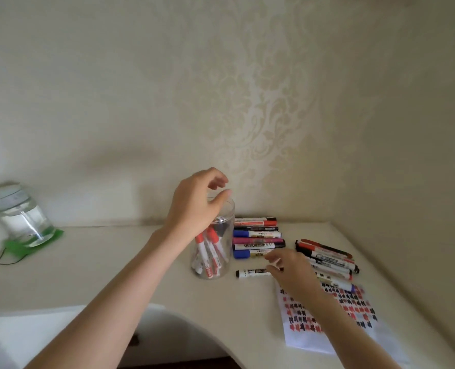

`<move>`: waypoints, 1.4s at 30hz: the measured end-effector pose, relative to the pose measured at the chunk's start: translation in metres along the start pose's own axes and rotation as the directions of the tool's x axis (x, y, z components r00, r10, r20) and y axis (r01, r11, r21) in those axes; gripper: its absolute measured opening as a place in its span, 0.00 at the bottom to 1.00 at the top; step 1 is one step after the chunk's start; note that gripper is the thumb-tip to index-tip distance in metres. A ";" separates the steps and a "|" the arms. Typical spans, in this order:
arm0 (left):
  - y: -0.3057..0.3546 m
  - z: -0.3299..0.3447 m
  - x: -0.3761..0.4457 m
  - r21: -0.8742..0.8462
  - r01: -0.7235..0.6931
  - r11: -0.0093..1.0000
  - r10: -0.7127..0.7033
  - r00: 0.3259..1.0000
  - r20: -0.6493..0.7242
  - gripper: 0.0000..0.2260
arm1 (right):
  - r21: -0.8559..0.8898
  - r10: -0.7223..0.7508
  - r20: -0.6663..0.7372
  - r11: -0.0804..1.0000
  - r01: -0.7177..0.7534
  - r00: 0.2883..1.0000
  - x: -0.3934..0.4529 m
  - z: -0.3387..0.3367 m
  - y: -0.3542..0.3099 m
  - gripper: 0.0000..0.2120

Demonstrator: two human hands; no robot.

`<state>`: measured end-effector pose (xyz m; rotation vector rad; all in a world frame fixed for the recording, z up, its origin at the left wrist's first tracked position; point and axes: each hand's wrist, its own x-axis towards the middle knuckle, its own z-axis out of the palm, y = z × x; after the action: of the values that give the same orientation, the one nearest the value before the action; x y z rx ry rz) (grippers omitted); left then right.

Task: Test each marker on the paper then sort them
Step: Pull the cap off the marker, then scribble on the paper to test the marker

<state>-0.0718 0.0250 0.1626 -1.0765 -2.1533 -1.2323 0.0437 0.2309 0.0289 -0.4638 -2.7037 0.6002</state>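
Left hand (pixel 197 203) over jar (pixel 221 251) rim, fingers loosely curled, holding nothing. Right hand (pixel 290 272) apparently pinches marker (pixel 251 272) lying on surface (pixel 114 262).

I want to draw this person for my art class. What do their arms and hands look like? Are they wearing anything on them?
Both arms are bare as far as the picture shows: no sleeves, gloves, watch or bracelets. The left hand and right hand show no rings that I can make out, though the right one is a bit blurry. The fingernails look short and unpainted.
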 end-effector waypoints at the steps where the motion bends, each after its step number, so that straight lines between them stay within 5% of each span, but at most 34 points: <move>1: 0.010 0.002 -0.004 -0.065 -0.058 0.996 0.057 0.998 -0.022 0.04 | -0.062 -0.013 0.026 0.998 0.015 1.000 0.002 -0.002 0.005 0.13; 6: 0.012 0.056 -0.059 -0.208 -0.039 0.977 0.093 0.962 0.257 0.03 | -0.370 -0.110 0.173 0.914 0.168 0.979 0.008 0.006 0.011 0.19; 10: -0.019 0.088 -0.104 -0.190 0.114 0.975 -0.035 0.926 0.375 0.04 | -0.326 -0.138 0.147 0.928 0.180 0.979 0.005 0.018 0.016 0.16; 13: -0.030 0.099 -0.127 -0.177 0.187 0.966 -0.091 0.890 0.447 0.05 | -0.047 -0.085 -0.036 0.995 0.083 0.996 0.000 0.005 0.009 0.10; 15: -0.034 0.104 -0.133 -0.183 0.224 0.957 -0.122 0.885 0.449 0.03 | 0.296 0.107 -0.151 0.953 -0.058 0.983 -0.009 -0.014 0.003 0.05; 18: -0.033 0.109 -0.135 -0.208 0.248 0.946 -0.142 0.895 0.423 0.03 | 0.647 0.341 0.002 0.716 -0.261 0.940 -0.032 -0.031 0.008 0.11; 21: -0.022 0.117 -0.132 -0.208 0.234 0.950 -0.133 0.902 0.410 0.08 | 0.772 0.415 0.180 0.503 -0.390 0.892 -0.057 -0.032 0.014 0.10; 24: -0.005 0.128 -0.127 -0.155 0.143 0.977 -0.059 0.890 0.452 0.14 | 0.800 0.427 0.233 0.426 -0.422 0.874 -0.073 -0.031 0.015 0.11; 31: 0.020 0.148 -0.130 -0.097 0.059 0.994 0.011 0.803 0.595 0.10 | 0.768 0.359 0.135 0.551 -0.327 0.923 -0.085 -0.037 0.004 0.17; 37: 0.028 0.135 -0.129 -0.304 0.147 0.941 0.088 0.762 0.642 0.04 | 0.790 0.206 0.073 0.585 -0.182 0.976 -0.095 -0.045 0.006 0.23; 42: 0.036 0.131 -0.132 -0.378 0.142 0.915 0.130 0.783 0.609 0.10 | 0.790 0.092 0.045 0.606 -0.092 0.995 -0.099 -0.055 0.013 0.19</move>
<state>0.0377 0.0945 0.0243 -1.8869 -2.4065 -1.5282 0.1562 0.2231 0.0457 -0.3377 -2.0842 1.7126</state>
